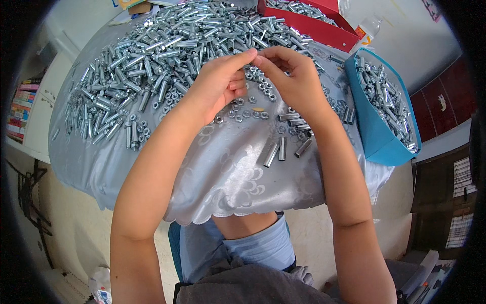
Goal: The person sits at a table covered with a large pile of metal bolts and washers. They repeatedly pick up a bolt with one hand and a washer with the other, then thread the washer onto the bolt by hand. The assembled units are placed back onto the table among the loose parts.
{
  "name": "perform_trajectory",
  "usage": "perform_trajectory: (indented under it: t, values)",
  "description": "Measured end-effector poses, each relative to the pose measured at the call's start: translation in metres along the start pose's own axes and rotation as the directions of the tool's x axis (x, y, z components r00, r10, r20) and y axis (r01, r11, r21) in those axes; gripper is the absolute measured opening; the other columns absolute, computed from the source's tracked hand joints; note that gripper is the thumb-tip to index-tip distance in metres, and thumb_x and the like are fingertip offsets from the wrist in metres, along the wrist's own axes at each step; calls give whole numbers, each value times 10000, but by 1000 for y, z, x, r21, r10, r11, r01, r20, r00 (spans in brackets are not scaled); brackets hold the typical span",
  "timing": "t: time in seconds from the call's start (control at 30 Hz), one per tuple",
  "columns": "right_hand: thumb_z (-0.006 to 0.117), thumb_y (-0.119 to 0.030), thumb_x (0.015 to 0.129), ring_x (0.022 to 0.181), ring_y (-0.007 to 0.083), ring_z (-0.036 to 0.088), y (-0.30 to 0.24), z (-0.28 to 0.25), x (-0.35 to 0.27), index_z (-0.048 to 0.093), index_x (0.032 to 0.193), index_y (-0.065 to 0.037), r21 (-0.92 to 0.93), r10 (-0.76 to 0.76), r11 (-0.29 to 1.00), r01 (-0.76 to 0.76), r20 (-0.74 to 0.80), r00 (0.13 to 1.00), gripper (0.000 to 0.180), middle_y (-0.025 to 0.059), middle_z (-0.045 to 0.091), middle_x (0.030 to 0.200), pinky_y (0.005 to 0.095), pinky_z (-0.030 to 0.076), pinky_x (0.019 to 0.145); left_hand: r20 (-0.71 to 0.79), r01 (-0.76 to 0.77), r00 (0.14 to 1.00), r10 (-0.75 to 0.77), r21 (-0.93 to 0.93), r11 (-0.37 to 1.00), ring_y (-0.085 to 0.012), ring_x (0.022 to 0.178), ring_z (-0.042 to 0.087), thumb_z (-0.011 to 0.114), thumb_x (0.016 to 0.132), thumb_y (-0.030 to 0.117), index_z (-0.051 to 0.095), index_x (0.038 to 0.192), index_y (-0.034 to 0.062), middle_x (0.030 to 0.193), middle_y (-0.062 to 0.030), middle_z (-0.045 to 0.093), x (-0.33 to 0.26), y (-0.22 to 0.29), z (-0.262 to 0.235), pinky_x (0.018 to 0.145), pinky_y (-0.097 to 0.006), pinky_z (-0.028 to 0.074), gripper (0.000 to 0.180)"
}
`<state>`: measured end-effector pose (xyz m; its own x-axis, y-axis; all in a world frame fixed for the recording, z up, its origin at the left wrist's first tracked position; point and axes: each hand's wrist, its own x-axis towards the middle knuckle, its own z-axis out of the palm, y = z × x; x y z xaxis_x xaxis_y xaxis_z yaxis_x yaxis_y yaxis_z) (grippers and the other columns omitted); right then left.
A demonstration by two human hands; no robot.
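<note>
My left hand (216, 85) and my right hand (294, 77) meet fingertip to fingertip above the table, at the near edge of a large heap of metal sleeve anchor bolts (174, 55). Both are closed in a pinch. Whatever sits between the fingertips is hidden or too small to make out. Below and between the hands lie loose hex nuts (239, 108). Several bare metal sleeves (282, 149) rest on the cloth near my right forearm. More bolts with nuts on them (132, 133) lie left of my left forearm.
A silvery patterned tablecloth (228, 167) covers the table. On the right stands a blue fabric bin (377, 137) full of bolts. A red box (324, 30) with more metal pieces is at the back, beside a clear plastic bottle (368, 31). My lap is below the table's near edge.
</note>
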<state>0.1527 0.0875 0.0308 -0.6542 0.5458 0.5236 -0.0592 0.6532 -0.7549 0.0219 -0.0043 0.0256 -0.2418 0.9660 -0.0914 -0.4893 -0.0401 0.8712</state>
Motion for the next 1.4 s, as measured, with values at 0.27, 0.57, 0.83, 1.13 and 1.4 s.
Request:
perform_trajectory:
  t: [0.27, 0.57, 0.83, 1.13, 1.4]
  values:
    - [633, -133, 805, 632, 89, 537, -2, 0, -1, 625, 903, 26, 12, 1, 1000, -1, -9, 1000, 186, 77, 618, 728, 230, 439, 592, 27, 61, 998, -60, -21, 998, -38, 488, 316, 623, 836, 296, 495, 761, 113, 555, 81, 335, -2, 2, 1, 493, -217, 297, 235]
    - [642, -139, 807, 665, 49, 533, -2, -19, 12, 627, 873, 18, 100, -42, 992, 70, -261, 964, 171, 13, 617, 731, 197, 429, 603, 10, -40, 999, 43, -167, 985, -45, 471, 285, 561, 846, 208, 502, 783, 43, 527, 64, 283, -4, 15, -3, 479, -215, 290, 187]
    - [640, -149, 784, 641, 112, 549, 26, -31, 15, 646, 848, 6, -102, 7, 994, -40, -308, 952, 168, 51, 614, 699, 242, 439, 604, -191, -96, 980, 48, -245, 965, -60, 429, 248, 543, 811, 221, 493, 760, 39, 484, 58, 232, -2, 17, -14, 449, -222, 254, 196]
    - [598, -195, 771, 1003, 279, 489, 47, -7, -2, 690, 906, -168, -725, -92, 680, 106, 59, 994, 166, 79, 582, 981, 413, 381, 864, -182, -30, 983, -34, -338, 941, -58, 431, 257, 575, 793, 219, 508, 776, 36, 497, 60, 256, 0, 14, -17, 448, -220, 255, 195]
    - [579, -199, 777, 1003, 289, 490, 50, 0, 0, 689, 928, -170, -787, -143, 602, 134, 59, 988, 189, 103, 572, 1035, 411, 382, 873, -151, -26, 988, 9, -109, 994, -43, 443, 258, 578, 797, 235, 518, 785, 36, 514, 67, 266, -4, 12, -5, 456, -207, 252, 208]
